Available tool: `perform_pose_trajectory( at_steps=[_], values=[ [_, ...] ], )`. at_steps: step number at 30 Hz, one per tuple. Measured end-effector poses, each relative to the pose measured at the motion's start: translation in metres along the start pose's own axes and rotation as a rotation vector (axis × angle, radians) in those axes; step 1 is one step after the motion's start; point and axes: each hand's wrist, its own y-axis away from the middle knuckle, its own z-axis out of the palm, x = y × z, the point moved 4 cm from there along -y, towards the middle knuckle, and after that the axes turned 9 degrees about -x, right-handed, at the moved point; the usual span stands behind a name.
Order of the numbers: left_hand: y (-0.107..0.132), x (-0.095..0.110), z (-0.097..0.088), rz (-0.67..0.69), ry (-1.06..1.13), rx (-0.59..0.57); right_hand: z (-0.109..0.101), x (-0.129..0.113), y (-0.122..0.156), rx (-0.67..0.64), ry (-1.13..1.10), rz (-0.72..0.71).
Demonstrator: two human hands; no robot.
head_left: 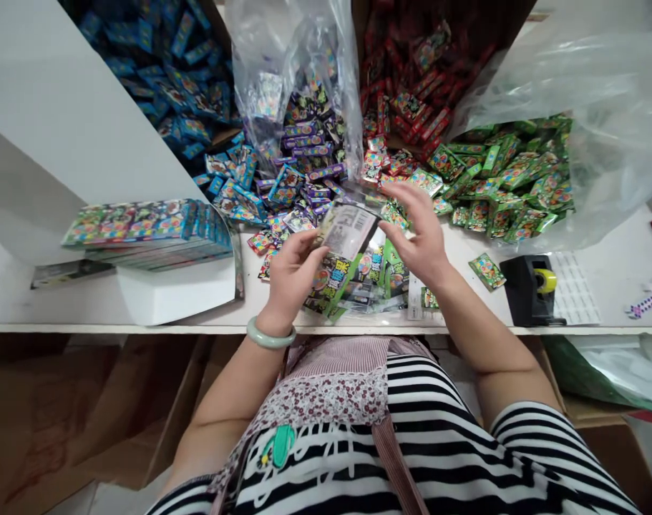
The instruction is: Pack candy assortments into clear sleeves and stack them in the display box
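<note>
Four heaps of small packets sit sorted by colour along the back of the table (pixel 62 307): blue packets (pixel 191 93) spilling from a box at left, purple packets (pixel 309 161) in a clear plastic bag, red packets (pixel 406 93) in another box, green packets (pixel 508 179) on plastic at right, so each colour is w/in easy reach. Left hand (pixel 292 275), jade bangle on wrist, is curled shut on a clear pouch (pixel 347 232) at its left edge, holding it tilted up just above the table edge, centre. Right hand (pixel 419 229) is half open, fingers bent, at the pouch's right edge & touching it; can't tell if it pinches anything. Finished packs (pixel 148 225) stacked left; tape dispenser (pixel 532 286) right, near the hand. Both forearms angle inward, elbows low.
</note>
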Motion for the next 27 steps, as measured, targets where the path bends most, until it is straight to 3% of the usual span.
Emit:
perform_pose_trajectory(
  at_steps=[2,6,10,13,15,18,21,27],
  values=[
    [0.0,-0.005,-0.002,-0.042,0.162,0.064,0.015,0.005,0.008,-0.019,-0.106,0.032],
    [0.0,-0.013,0.01,-0.18,0.377,0.042,0.061,0.028,0.015,-0.316,-0.466,0.15],
    [0.001,-0.019,0.017,-0.322,0.649,-0.041,0.065,0.046,0.011,-0.188,-0.511,0.25],
    [0.011,-0.02,0.021,-0.386,0.685,-0.274,0.053,0.051,0.01,-0.061,-0.531,0.282],
    [0.025,-0.022,0.024,-0.407,0.651,-0.376,0.049,0.053,0.013,-0.07,-0.52,0.299],
    [0.045,-0.031,0.029,-0.477,0.723,-0.332,0.054,0.056,0.021,-0.207,-0.46,0.335],
    [0.05,-0.034,0.037,-0.543,0.842,-0.376,0.059,0.059,0.031,-0.26,-0.469,0.357],
    [0.018,-0.022,0.025,-0.305,0.67,-0.114,0.072,0.061,0.057,-0.578,-0.47,0.368]
  ],
)
